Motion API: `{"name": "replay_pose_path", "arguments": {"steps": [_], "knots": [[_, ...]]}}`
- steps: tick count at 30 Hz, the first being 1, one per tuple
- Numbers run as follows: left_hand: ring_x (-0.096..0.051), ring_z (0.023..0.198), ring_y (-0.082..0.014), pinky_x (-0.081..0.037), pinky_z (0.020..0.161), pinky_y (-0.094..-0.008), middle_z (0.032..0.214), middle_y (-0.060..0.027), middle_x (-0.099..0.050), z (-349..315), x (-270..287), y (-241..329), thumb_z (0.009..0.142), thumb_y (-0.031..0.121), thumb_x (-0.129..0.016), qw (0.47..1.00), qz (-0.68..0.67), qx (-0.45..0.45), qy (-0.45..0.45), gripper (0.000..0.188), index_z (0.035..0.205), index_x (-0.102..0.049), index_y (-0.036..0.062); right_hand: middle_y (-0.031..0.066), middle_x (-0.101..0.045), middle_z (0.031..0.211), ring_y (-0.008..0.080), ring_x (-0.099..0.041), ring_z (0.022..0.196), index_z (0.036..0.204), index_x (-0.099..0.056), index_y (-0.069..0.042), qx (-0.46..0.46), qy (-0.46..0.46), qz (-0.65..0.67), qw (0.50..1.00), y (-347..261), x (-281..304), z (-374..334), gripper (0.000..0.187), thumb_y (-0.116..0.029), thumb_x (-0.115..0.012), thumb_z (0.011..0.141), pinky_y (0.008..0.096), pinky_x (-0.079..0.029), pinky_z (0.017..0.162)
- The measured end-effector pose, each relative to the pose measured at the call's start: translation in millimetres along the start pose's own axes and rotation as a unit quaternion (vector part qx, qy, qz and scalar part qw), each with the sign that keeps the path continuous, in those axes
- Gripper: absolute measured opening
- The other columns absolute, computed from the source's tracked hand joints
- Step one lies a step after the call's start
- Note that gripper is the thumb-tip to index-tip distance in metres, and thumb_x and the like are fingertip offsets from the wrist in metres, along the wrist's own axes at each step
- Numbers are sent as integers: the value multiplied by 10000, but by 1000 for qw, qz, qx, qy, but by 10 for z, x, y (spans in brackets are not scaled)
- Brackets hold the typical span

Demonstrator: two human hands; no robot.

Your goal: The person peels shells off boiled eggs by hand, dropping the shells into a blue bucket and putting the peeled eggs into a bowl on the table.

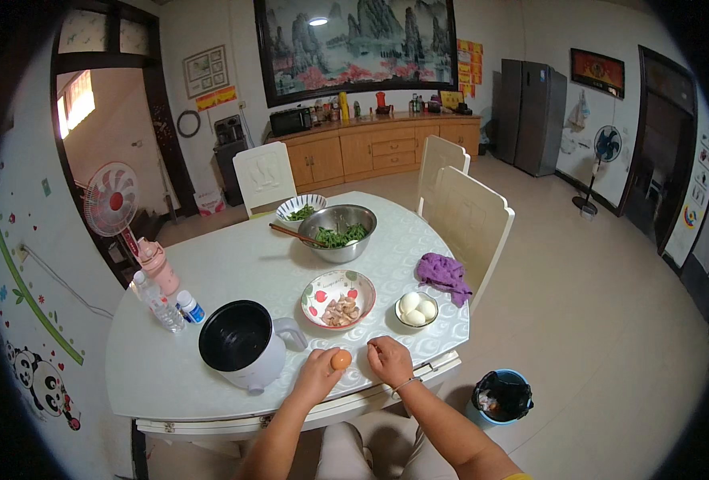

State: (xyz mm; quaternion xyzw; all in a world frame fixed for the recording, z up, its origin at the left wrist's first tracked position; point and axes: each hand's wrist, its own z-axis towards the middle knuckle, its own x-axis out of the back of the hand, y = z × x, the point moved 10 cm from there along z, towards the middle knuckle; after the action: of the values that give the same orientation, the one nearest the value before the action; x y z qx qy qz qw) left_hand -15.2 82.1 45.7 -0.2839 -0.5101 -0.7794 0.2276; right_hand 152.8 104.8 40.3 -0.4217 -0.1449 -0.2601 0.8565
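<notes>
A brown egg (341, 360) is held in the fingers of my left hand (317, 376), low over the table's near edge. My right hand (390, 362) is beside it with fingers curled in; whether anything is in them is hidden. Just beyond my hands stands a white bowl with a strawberry pattern (364, 286), with broken eggshell pieces (342, 310) in it. Right of that, a small bowl (416, 325) holds several peeled white eggs (411, 302). An electric cooking pot (260, 362), white with a dark inside, stands to the left, its handle close to my left hand.
A steel bowl of chopped greens (361, 218) with chopsticks and a striped bowl (312, 198) stand farther back. A purple cloth (444, 274) lies at the right. Bottles (159, 306) line the left side. White chairs (470, 220) flank the table; a lined bin (502, 398) stands on the floor.
</notes>
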Motion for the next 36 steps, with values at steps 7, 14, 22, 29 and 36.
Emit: {"name": "replay_pose_path", "arguments": {"steps": [7,14,22,29,36], "knots": [[-539,985,-340,-466,804,-374,1161,-178,-493,70,5,214,784,194,-624,992,101,-71,39,387,1144,-544,77,126,-612,764,286,-602,692,844,-620,-34,6,-17,-6,1000,-34,10,6,129,-139,-574,786,365,-484,630],[-513,1028,-332,-450,835,-391,1168,-163,-484,270,-207,-147,737,219,-678,995,51,14,85,555,1225,-456,75,142,-620,809,314,-594,742,872,-628,-38,15,-25,5,1000,-44,-37,26,153,-141,-567,777,395,-480,661],[-550,886,-356,-449,755,-435,928,-163,-574,255,-206,-71,662,285,-702,988,140,45,49,440,998,-512,74,146,-621,826,316,-598,746,867,-634,-42,9,-8,6,1000,52,-96,-32,155,-147,-559,781,392,-487,665],[-552,910,-341,-446,793,-430,967,-174,-589,-24,67,425,753,269,-644,985,7,-102,137,451,1152,-541,86,136,-628,804,312,-607,730,857,-643,-55,11,-3,2,1000,-37,23,-49,159,-178,-574,784,386,-493,650],[-563,886,-320,-455,764,-411,953,-111,-621,-2,-169,180,719,284,-693,985,155,-59,41,443,1102,-570,98,134,-630,805,310,-609,725,849,-647,-57,9,8,-7,1000,5,1,-12,157,-180,-576,783,379,-497,653]]}}
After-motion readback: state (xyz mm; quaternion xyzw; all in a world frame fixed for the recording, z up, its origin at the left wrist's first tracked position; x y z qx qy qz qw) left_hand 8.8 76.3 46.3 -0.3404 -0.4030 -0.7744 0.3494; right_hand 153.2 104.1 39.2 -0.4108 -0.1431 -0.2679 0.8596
